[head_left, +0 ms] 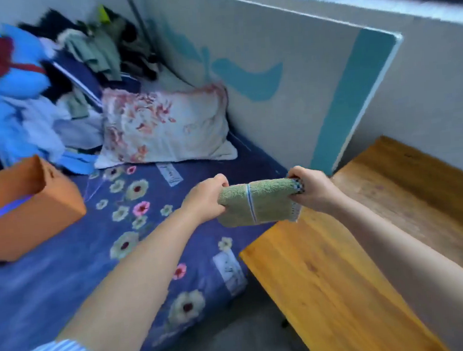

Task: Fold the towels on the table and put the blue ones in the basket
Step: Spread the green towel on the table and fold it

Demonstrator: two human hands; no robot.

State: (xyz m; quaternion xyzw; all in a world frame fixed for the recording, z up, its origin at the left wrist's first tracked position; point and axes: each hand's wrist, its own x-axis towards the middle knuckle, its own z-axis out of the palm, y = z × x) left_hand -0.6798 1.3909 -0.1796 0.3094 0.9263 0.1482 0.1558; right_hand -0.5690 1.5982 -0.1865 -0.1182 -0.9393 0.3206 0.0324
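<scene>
my left hand [205, 197] and right hand [313, 188] grip a folded green towel [256, 202] by its ends; blue already in the basket [31, 206] far left; wood surface [339, 277] below looks bare.

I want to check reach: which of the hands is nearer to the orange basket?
Left. The left hand grips the green towel on the side toward the orange basket; the right hand grips its far end, near the wooden table.

My one head camera looks forward and down from close above, bed [68, 266] on the left, wooden counter [326, 278] on the right.
</scene>
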